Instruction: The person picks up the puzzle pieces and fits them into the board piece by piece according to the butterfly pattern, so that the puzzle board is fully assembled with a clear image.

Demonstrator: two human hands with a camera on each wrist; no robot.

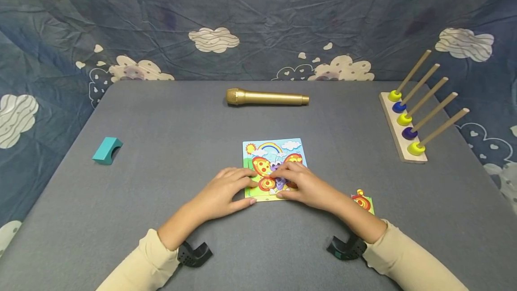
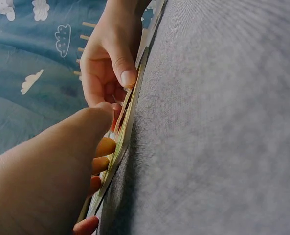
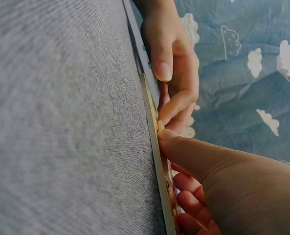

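Observation:
A butterfly jigsaw puzzle [image 1: 264,147] lies flat on the table in front of the person. The left hand [image 1: 222,192] rests at its left side, fingertips on the picture and thumb by the lower left corner. Over the lower right part, the right hand [image 1: 308,185] pinches a puzzle piece [image 1: 280,184] with purple butterfly body on it, thumb at the bottom edge. That piece looks slightly raised in the wrist views; the hand covers much of it. A loose puzzle piece [image 1: 363,202] with an orange and red wing lies beside the right forearm, partly hidden by it.
A gold microphone [image 1: 268,98] lies behind the puzzle. On the right stands a wooden peg stacker [image 1: 404,134] with tall rods and yellow and blue rings. A teal arch block [image 1: 107,151] sits at the left of the grey table [image 1: 169,129].

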